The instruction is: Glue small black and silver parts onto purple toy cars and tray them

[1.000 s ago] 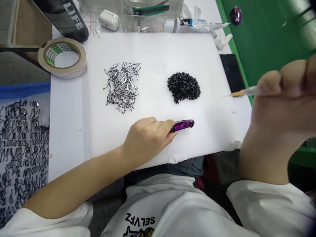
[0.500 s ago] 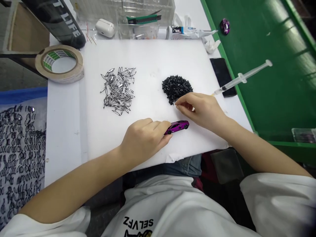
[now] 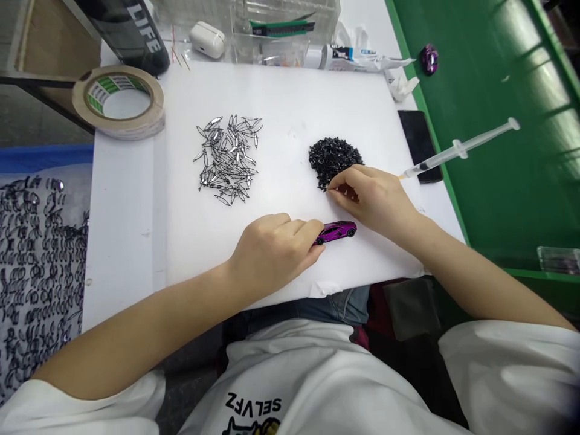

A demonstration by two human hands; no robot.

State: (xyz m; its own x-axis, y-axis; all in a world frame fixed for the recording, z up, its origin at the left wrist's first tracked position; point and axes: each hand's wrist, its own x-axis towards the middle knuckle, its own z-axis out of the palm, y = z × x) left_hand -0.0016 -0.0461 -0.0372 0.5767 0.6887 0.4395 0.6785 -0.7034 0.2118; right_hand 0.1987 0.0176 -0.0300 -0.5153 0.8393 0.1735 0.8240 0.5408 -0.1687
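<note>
A small purple toy car (image 3: 338, 231) is gripped at its rear end by my left hand (image 3: 278, 251), fingers and thumb closed round it. Its front half sticks out to the right over the white board. My right hand (image 3: 369, 196) is at the near edge of a heap of tiny black parts (image 3: 333, 158), thumb and forefinger pinched together. Whatever lies between those fingertips is too small to make out. Left of the heap is a loose spread of thin, clear, black-edged oval pieces (image 3: 229, 158).
A syringe (image 3: 460, 148) lies across a black phone (image 3: 419, 142) at the right. Tape (image 3: 156, 112) and a dark bottle (image 3: 136, 36) stand at the left. Behind the board are a white earbud case (image 3: 207, 40), clear boxes and a green-handled cutter (image 3: 281, 28). Another purple car body (image 3: 429, 59) rests on the green surface (image 3: 489, 199).
The whole view has shifted, so the table things appear slightly further right. My left hand keeps its hold on the car. My right fingertips have drawn closer together at the heap's edge.
</note>
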